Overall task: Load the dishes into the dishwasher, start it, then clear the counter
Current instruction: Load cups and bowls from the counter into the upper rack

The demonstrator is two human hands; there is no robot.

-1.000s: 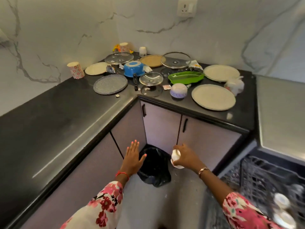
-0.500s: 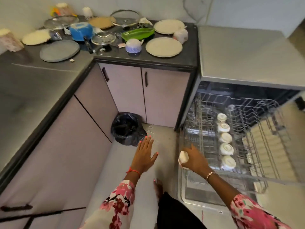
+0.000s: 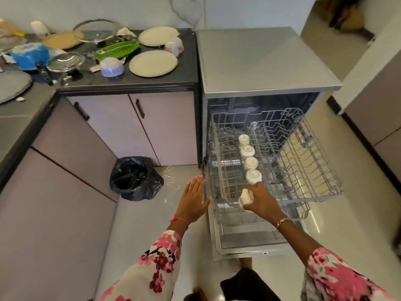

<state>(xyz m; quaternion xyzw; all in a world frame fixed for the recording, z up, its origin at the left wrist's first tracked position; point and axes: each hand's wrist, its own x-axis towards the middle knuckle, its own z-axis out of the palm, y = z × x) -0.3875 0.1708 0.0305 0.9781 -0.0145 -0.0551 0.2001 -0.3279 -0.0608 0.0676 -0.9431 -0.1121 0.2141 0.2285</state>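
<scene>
Surface point(image 3: 152, 80): far up-left of left hand point(image 3: 193, 198), w/ plates point(image 3: 153, 63) & green tray point(image 3: 117, 49).
Bin bag point(image 3: 135, 179): on floor, just left of left hand.
Left hand: fingers spread flat, holds nothing, beside dishwasher point(image 3: 260, 61) left edge.
White cup point(image 3: 246, 197): gripped in right hand point(image 3: 260, 200), sticks out its left side, over front of upper rack point(image 3: 314, 157).
Right hand: fingers curled round white cup.
Row of cups point(image 3: 251, 163): 4 upturned in rack, running away from right hand; nearest just beyond knuckles.
Upper rack: pulled out, extends right of right hand.
</scene>
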